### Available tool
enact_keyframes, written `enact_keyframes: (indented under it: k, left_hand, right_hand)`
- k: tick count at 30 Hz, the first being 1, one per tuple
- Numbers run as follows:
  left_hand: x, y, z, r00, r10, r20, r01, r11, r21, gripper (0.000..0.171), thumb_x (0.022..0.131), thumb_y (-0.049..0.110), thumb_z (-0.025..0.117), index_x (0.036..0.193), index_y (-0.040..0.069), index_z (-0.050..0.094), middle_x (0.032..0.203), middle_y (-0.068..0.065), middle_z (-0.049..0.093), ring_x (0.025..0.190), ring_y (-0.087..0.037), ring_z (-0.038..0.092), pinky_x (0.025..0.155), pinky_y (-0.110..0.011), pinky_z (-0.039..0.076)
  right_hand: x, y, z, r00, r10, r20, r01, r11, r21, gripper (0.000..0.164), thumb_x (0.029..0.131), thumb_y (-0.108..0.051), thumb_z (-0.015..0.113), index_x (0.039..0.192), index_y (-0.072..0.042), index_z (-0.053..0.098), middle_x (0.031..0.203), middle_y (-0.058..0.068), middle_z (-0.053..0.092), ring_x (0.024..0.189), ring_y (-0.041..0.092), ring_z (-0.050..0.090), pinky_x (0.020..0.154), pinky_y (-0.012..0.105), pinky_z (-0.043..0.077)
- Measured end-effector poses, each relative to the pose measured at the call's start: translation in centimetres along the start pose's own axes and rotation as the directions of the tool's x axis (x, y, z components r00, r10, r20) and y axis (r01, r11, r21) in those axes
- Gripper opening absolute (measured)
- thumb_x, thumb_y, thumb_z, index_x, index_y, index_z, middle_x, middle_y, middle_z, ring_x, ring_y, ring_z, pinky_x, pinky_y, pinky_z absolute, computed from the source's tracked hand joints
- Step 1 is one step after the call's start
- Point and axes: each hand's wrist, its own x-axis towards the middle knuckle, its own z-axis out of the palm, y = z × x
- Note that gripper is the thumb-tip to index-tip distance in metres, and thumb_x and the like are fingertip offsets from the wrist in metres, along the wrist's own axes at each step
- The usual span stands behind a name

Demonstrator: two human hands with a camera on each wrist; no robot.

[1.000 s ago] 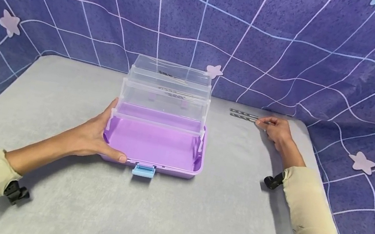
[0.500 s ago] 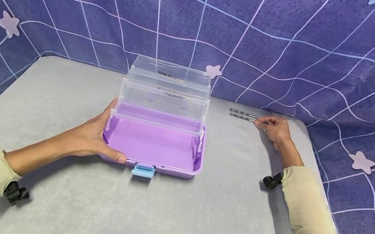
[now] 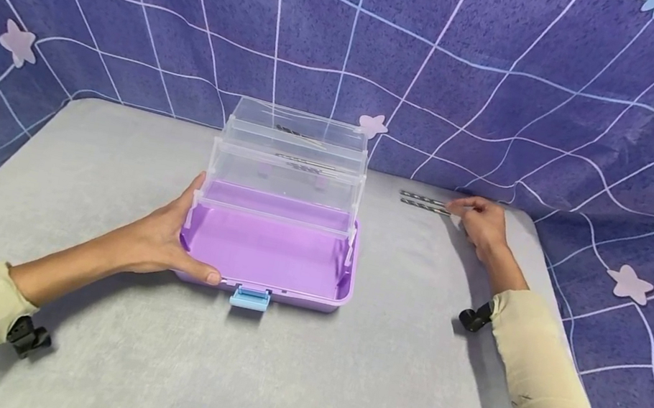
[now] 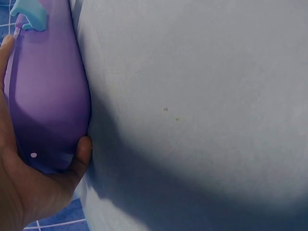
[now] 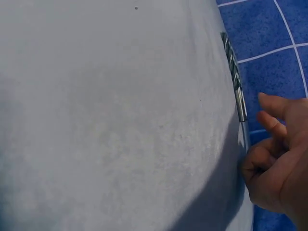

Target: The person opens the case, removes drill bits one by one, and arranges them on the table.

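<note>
A purple storage box [image 3: 272,253] with raised clear trays [image 3: 284,185] stands at mid-table. My left hand [image 3: 166,241] holds its left side, thumb along the front rim; the left wrist view shows the hand against the purple wall [image 4: 53,86]. Two metal drill bits lie side by side at the back right, a far one [image 3: 423,197] and a near one [image 3: 425,207]. Over their right ends is my right hand [image 3: 481,224], index finger stretched toward the far bit. In the right wrist view, the thumb and index finger are spread, apart from the drill bit [image 5: 233,67] there.
More drill bits lie in the clear trays, one cluster in the top tray [image 3: 294,131] and thin ones in the tray below [image 3: 308,164]. A light blue latch [image 3: 250,298] hangs at the box's front. A purple patterned cloth [image 3: 357,34] rises behind the grey table [image 3: 296,381].
The right fingers have let go of the near drill bit's right end, showing more of it, and have shifted slightly toward the far bit. The left hand and box stay put.
</note>
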Motion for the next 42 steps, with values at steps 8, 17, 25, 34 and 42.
enact_keyframes:
  k: [8, 17, 25, 34, 42]
  left_hand:
    - [0.0, 0.0, 0.1, 1.0, -0.006, 0.008, 0.006, 1.0, -0.013, 0.169, 0.068, 0.032, 0.113, 0.178, 0.046, -0.014, 0.172, -0.013, 0.049, 0.133, -0.036, 0.068, 0.122, -0.067, 0.046]
    - [0.0, 0.0, 0.1, 1.0, -0.01, 0.003, 0.01, 1.0, -0.008, 0.17, 0.067, 0.032, 0.113, 0.179, 0.045, -0.014, 0.173, -0.015, 0.048, 0.135, -0.038, 0.067, 0.124, -0.07, 0.044]
    - [0.1, 0.0, 0.1, 1.0, -0.003, 0.005, 0.003, 1.0, -0.02, 0.171, 0.067, 0.03, 0.113, 0.18, 0.038, -0.015, 0.174, -0.015, 0.046, 0.137, -0.039, 0.066, 0.125, -0.07, 0.043]
    - [0.1, 0.0, 0.1, 1.0, -0.007, 0.01, 0.007, 0.999, -0.04, 0.17, 0.067, 0.029, 0.113, 0.18, 0.041, -0.013, 0.17, -0.014, 0.05, 0.131, -0.037, 0.07, 0.12, -0.065, 0.049]
    - [0.2, 0.0, -0.1, 1.0, 0.014, 0.008, -0.014, 0.999, -0.046, 0.17, 0.066, 0.026, 0.113, 0.18, 0.038, -0.011, 0.168, -0.014, 0.052, 0.132, -0.038, 0.07, 0.121, -0.066, 0.049]
  right_hand:
    - [-0.1, -1.5, 0.6, 0.996, -0.083, -0.037, 0.081, 0.995, -0.052, 0.033, 0.099, -0.043, 0.086, 0.111, -0.013, 0.084, 0.081, -0.016, 0.066, 0.055, 0.006, 0.047, 0.049, 0.027, 0.041]
    - [-0.2, -4.1, 1.7, 0.993, -0.118, -0.001, 0.117, 0.987, -0.109, 0.053, 0.101, -0.055, 0.079, 0.121, -0.006, 0.083, 0.103, 0.004, 0.075, 0.091, 0.014, 0.061, 0.08, 0.029, 0.048]
    - [-0.3, -7.0, 3.3, 0.982, -0.187, 0.019, 0.188, 0.977, -0.102, 0.049, 0.1, -0.049, 0.08, 0.114, -0.002, 0.084, 0.104, -0.002, 0.072, 0.11, 0.02, 0.056, 0.095, 0.032, 0.042]
    - [-0.8, -10.9, 5.4, 0.97, -0.234, 0.069, 0.242, 0.96, -0.138, 0.046, 0.101, -0.048, 0.078, 0.12, -0.006, 0.085, 0.126, 0.011, 0.079, 0.117, 0.021, 0.063, 0.108, 0.037, 0.047]
    - [-1.6, -14.4, 7.4, 0.941, -0.323, 0.107, 0.334, 0.936, -0.112, 0.038, 0.101, -0.041, 0.078, 0.117, -0.007, 0.087, 0.126, 0.012, 0.083, 0.121, 0.022, 0.069, 0.111, 0.039, 0.049]
